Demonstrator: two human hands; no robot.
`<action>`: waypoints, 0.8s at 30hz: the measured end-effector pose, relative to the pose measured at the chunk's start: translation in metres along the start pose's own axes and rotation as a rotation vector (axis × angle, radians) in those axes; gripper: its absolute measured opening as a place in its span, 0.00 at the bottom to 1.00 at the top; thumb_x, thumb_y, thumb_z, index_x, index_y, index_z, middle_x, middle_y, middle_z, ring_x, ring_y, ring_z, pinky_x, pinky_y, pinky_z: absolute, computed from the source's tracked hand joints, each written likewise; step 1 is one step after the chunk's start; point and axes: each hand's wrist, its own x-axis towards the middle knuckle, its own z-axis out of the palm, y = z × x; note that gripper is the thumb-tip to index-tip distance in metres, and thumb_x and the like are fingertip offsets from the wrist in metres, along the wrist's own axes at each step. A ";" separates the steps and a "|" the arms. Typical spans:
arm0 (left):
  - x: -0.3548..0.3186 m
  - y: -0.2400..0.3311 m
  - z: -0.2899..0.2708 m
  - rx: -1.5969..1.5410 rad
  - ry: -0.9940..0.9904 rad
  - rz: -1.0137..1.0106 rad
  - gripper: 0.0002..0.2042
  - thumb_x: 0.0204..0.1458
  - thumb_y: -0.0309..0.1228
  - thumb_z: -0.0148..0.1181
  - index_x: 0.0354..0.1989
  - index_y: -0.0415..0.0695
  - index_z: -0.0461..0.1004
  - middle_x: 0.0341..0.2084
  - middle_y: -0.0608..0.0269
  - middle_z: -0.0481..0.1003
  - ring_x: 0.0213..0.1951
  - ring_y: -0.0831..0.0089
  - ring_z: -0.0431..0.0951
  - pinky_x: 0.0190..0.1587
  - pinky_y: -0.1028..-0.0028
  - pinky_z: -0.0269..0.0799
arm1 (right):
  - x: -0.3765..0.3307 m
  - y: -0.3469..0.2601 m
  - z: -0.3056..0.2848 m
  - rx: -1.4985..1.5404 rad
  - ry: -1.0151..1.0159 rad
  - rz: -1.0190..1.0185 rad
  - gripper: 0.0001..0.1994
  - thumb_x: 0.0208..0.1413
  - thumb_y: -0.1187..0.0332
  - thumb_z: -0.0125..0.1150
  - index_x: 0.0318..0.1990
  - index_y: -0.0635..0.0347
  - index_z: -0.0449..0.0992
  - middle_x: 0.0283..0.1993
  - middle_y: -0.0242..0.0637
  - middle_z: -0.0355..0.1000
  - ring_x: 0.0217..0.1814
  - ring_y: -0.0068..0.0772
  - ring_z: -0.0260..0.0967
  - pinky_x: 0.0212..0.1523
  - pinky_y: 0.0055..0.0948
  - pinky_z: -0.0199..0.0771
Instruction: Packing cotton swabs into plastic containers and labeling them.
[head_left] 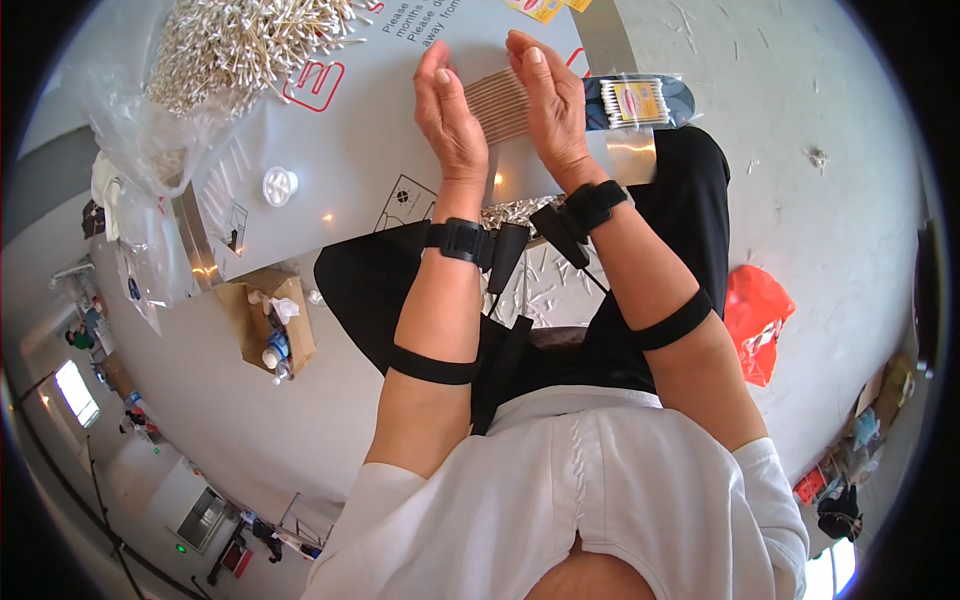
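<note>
My left hand (450, 115) and my right hand (545, 100) face each other with flat palms and press a bundle of wooden cotton swabs (498, 105) between them, the sticks lying side by side in a row. Both hands hover over a grey plastic-covered table (350, 160). To the right of my right hand lies a dark packet of cotton swabs (640, 102) in clear wrap. Black straps sit on both wrists and forearms.
A big heap of loose cotton swabs (240, 40) lies at the table's far left beside a crumpled clear bag (140, 140). A white round cap (279, 185) rests on the table. A cardboard box (270, 325) stands on the floor at left, a red bag (757, 315) at right.
</note>
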 end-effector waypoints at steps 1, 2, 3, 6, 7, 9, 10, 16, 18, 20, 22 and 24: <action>0.000 0.000 -0.003 -0.001 0.000 0.002 0.26 0.66 0.45 0.44 0.61 0.34 0.63 0.59 0.48 0.67 0.62 0.60 0.65 0.65 0.61 0.59 | 0.001 -0.001 -0.002 0.077 0.017 0.038 0.20 0.68 0.59 0.49 0.54 0.70 0.73 0.50 0.44 0.75 0.52 0.33 0.72 0.54 0.28 0.71; -0.002 0.001 -0.006 0.120 -0.006 0.077 0.25 0.66 0.42 0.46 0.62 0.35 0.63 0.59 0.47 0.66 0.63 0.57 0.64 0.66 0.61 0.58 | 0.000 -0.002 -0.004 0.077 0.016 0.036 0.20 0.68 0.59 0.49 0.54 0.70 0.73 0.50 0.44 0.75 0.52 0.33 0.72 0.54 0.28 0.71; -0.005 0.002 -0.010 0.243 -0.012 0.150 0.24 0.65 0.40 0.48 0.63 0.35 0.62 0.60 0.46 0.65 0.64 0.55 0.63 0.66 0.60 0.57 | -0.001 -0.004 -0.007 0.206 0.057 0.089 0.20 0.68 0.60 0.49 0.54 0.70 0.72 0.50 0.43 0.75 0.53 0.32 0.72 0.55 0.28 0.71; -0.023 0.011 -0.021 0.691 -0.144 0.317 0.25 0.62 0.35 0.51 0.64 0.36 0.60 0.63 0.43 0.62 0.65 0.48 0.60 0.67 0.59 0.54 | -0.009 -0.013 -0.021 0.359 0.109 0.154 0.15 0.67 0.67 0.51 0.52 0.72 0.73 0.49 0.42 0.74 0.53 0.31 0.72 0.56 0.28 0.73; -0.032 0.016 -0.024 0.829 -0.232 0.321 0.30 0.59 0.37 0.55 0.67 0.37 0.55 0.66 0.43 0.56 0.68 0.45 0.53 0.68 0.53 0.48 | -0.013 -0.015 -0.028 0.277 0.088 0.155 0.14 0.66 0.69 0.51 0.51 0.72 0.73 0.48 0.42 0.74 0.51 0.30 0.73 0.55 0.27 0.74; -0.052 0.029 -0.027 1.005 -0.320 0.282 0.34 0.57 0.40 0.57 0.68 0.37 0.53 0.68 0.44 0.52 0.70 0.47 0.49 0.69 0.49 0.44 | -0.020 -0.019 -0.040 0.155 0.040 0.163 0.08 0.63 0.77 0.52 0.45 0.71 0.75 0.44 0.38 0.75 0.44 0.26 0.75 0.47 0.24 0.77; -0.057 0.032 -0.027 1.183 -0.406 0.241 0.38 0.55 0.44 0.59 0.69 0.37 0.51 0.70 0.45 0.49 0.72 0.49 0.45 0.69 0.46 0.40 | -0.023 -0.021 -0.045 0.154 0.039 0.164 0.08 0.63 0.77 0.52 0.45 0.71 0.75 0.44 0.38 0.75 0.44 0.26 0.75 0.47 0.24 0.77; -0.059 0.032 -0.018 1.251 -0.498 0.223 0.47 0.50 0.59 0.58 0.70 0.37 0.49 0.72 0.49 0.46 0.73 0.56 0.41 0.70 0.44 0.35 | -0.028 -0.026 -0.053 -0.491 -0.078 -0.038 0.06 0.57 0.80 0.58 0.40 0.65 0.77 0.34 0.32 0.74 0.34 0.21 0.72 0.37 0.20 0.74; -0.059 0.030 -0.016 1.266 -0.510 0.231 0.48 0.50 0.60 0.57 0.70 0.37 0.48 0.72 0.49 0.46 0.74 0.57 0.41 0.70 0.44 0.35 | -0.029 -0.029 -0.057 -0.536 -0.073 -0.089 0.05 0.55 0.80 0.59 0.39 0.65 0.76 0.33 0.33 0.73 0.33 0.21 0.72 0.36 0.21 0.73; -0.060 0.027 -0.017 1.271 -0.503 0.218 0.47 0.51 0.59 0.57 0.70 0.37 0.48 0.71 0.49 0.47 0.73 0.57 0.42 0.70 0.44 0.35 | -0.033 -0.033 -0.058 -0.582 -0.067 -0.140 0.04 0.54 0.80 0.60 0.37 0.66 0.76 0.32 0.34 0.72 0.32 0.22 0.71 0.35 0.22 0.72; -0.060 0.026 -0.017 1.277 -0.506 0.225 0.47 0.51 0.59 0.57 0.70 0.37 0.48 0.71 0.49 0.47 0.73 0.57 0.42 0.70 0.45 0.35 | -0.041 -0.036 -0.060 -0.556 -0.086 -0.118 0.03 0.50 0.78 0.61 0.33 0.63 0.76 0.32 0.40 0.72 0.30 0.42 0.74 0.30 0.32 0.73; -0.060 0.026 -0.016 1.284 -0.508 0.231 0.47 0.51 0.59 0.56 0.70 0.38 0.48 0.71 0.49 0.47 0.73 0.56 0.42 0.70 0.45 0.36 | -0.051 -0.037 -0.058 -0.584 -0.091 -0.127 0.03 0.50 0.78 0.61 0.33 0.62 0.76 0.33 0.39 0.72 0.31 0.42 0.74 0.30 0.32 0.73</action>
